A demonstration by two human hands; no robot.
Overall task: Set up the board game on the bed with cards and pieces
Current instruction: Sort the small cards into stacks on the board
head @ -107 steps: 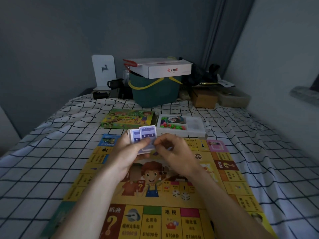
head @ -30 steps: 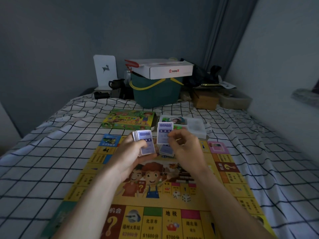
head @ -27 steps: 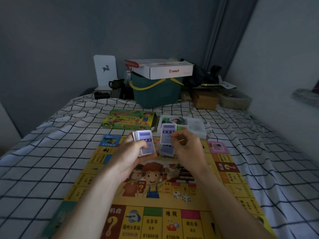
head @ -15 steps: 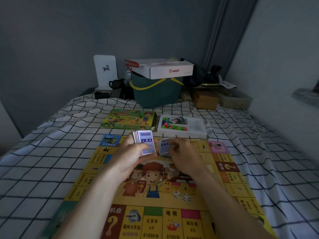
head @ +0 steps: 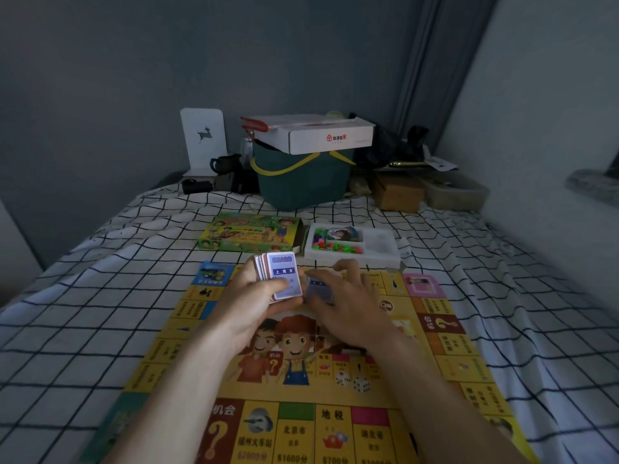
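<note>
White bedsheet [head: 100, 296] with black grid. Mostly yellow game board [head: 445, 333], pink corner. Purple-and-white cards [head: 283, 274]. Green game box [head: 248, 232]. White tray [head: 382, 249]. Dark green basket [head: 301, 182], yellow handles.

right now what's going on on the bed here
A person is setting up a board game on the bed. The left hand grips a fanned stack of cards above the game board, while the right hand lies over a small pile of cards on the board, apparently dealing them off one at a time. Two dice sit on the board. The game box and a tray of pieces lie just beyond it.
</note>
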